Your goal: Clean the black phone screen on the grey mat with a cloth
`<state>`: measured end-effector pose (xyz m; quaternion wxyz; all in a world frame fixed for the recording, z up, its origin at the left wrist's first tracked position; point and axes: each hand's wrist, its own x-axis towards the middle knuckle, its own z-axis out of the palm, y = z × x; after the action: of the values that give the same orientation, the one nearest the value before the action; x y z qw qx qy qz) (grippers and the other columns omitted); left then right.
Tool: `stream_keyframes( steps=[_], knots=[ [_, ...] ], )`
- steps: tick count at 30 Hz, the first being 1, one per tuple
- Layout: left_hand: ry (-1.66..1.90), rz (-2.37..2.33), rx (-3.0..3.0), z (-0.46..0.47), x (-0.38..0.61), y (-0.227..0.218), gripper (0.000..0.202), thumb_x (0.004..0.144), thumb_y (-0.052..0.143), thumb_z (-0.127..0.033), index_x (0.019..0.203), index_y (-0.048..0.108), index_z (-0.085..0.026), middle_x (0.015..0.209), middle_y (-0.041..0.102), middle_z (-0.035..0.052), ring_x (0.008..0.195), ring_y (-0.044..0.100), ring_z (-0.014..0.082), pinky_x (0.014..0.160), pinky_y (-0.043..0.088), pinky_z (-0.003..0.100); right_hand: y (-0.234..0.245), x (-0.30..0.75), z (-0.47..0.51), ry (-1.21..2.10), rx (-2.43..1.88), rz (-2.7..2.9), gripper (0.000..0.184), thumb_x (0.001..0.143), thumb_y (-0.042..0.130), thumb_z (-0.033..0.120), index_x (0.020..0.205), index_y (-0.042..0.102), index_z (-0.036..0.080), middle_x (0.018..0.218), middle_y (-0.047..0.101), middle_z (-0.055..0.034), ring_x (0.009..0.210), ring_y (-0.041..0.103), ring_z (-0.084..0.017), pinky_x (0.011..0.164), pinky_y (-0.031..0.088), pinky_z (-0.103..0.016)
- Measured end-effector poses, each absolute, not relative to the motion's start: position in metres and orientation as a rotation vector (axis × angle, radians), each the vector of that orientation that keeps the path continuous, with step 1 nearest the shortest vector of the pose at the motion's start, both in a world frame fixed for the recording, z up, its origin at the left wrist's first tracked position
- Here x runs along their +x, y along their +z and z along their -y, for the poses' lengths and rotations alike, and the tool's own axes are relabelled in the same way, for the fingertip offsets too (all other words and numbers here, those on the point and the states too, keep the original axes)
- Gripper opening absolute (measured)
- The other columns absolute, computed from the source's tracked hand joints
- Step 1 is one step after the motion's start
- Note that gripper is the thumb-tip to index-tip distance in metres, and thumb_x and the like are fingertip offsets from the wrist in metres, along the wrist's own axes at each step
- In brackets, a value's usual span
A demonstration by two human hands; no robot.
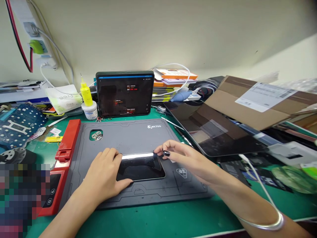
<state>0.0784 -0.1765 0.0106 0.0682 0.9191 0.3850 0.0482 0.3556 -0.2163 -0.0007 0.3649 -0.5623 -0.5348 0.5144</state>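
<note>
A smartphone (141, 168) with a dark, glossy screen lies on a grey work mat (123, 138). My left hand (105, 172) is closed over its left end, with fingers at the far edge and the thumb at the near edge. At the phone's far right corner, my right hand (179, 153) has its fingers bent, the index fingertip touching or nearly touching the corner. Whatever lies between those fingers, if anything, is hidden. Part of a small pale piece (172, 161) shows just below the right hand.
A red device (68, 140) borders the mat's left side. Behind stand a tablet (125, 94), a yellow bottle (86, 94) and a white jar (89, 110). On the right, a large dark panel (210, 132) leans near a cardboard box (262, 99); a white cable (260, 180) runs beside my right forearm.
</note>
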Motion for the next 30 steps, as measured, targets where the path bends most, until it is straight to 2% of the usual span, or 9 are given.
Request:
stream_keyframes(
  steps=[4,9,17,23,26,30],
  knots=[
    [0.14,-1.186,2.764,0.176,0.08,0.011,0.049,0.076,0.077,-0.045,0.107,0.064,-0.011,0.112,0.061,0.0146,0.097,0.059,0.03,0.083,0.055,0.046,-0.001,0.358,0.217,1.381,-1.417,1.335,0.039,0.082,0.067,0.057,0.087,0.052,0.022,0.111,0.064,-0.0092,0.109,0.055,-0.027,0.097,0.041,-0.042],
    [0.135,-1.183,2.761,0.175,0.082,0.013,0.049,0.074,0.077,-0.045,0.107,0.065,-0.011,0.11,0.062,0.0144,0.096,0.059,0.0298,0.081,0.055,0.045,0.002,0.356,0.218,1.383,-1.421,1.3,0.041,0.081,0.068,0.06,0.087,0.053,0.022,0.109,0.063,-0.0083,0.107,0.054,-0.026,0.094,0.041,-0.04],
    [0.178,-1.174,2.753,0.175,0.079,0.01,0.049,0.073,0.079,-0.044,0.106,0.064,-0.011,0.109,0.062,0.0136,0.096,0.059,0.0301,0.082,0.054,0.047,0.011,0.351,0.218,1.387,-1.364,1.224,0.046,0.075,0.07,0.063,0.085,0.054,0.021,0.108,0.064,-0.0115,0.104,0.058,-0.028,0.09,0.047,-0.043],
    [0.384,-1.105,2.77,0.172,0.072,0.007,0.045,0.071,0.076,-0.043,0.103,0.062,-0.015,0.104,0.065,0.0098,0.092,0.061,0.0277,0.078,0.054,0.045,0.011,0.352,0.218,1.325,-1.217,1.235,0.04,0.079,0.068,0.058,0.086,0.053,0.021,0.106,0.063,-0.0115,0.101,0.06,-0.026,0.084,0.052,-0.041],
    [0.622,-1.121,2.844,0.167,0.066,0.008,0.047,0.071,0.073,-0.043,0.106,0.06,-0.013,0.103,0.065,0.0106,0.092,0.062,0.0272,0.077,0.055,0.042,0.014,0.361,0.219,1.075,-1.344,1.458,0.033,0.082,0.062,0.05,0.096,0.056,0.021,0.104,0.064,-0.0105,0.094,0.063,-0.025,0.081,0.052,-0.04],
    [0.873,-1.415,2.957,0.156,0.054,0.01,0.047,0.077,0.067,-0.046,0.107,0.059,-0.01,0.103,0.065,0.0134,0.095,0.063,0.03,0.077,0.054,0.042,0.012,0.379,0.222,0.284,-1.842,1.854,0.027,0.087,0.051,0.033,0.111,0.057,0.02,0.098,0.064,-0.0065,0.064,0.059,-0.017,0.06,0.046,-0.033]
  ],
)
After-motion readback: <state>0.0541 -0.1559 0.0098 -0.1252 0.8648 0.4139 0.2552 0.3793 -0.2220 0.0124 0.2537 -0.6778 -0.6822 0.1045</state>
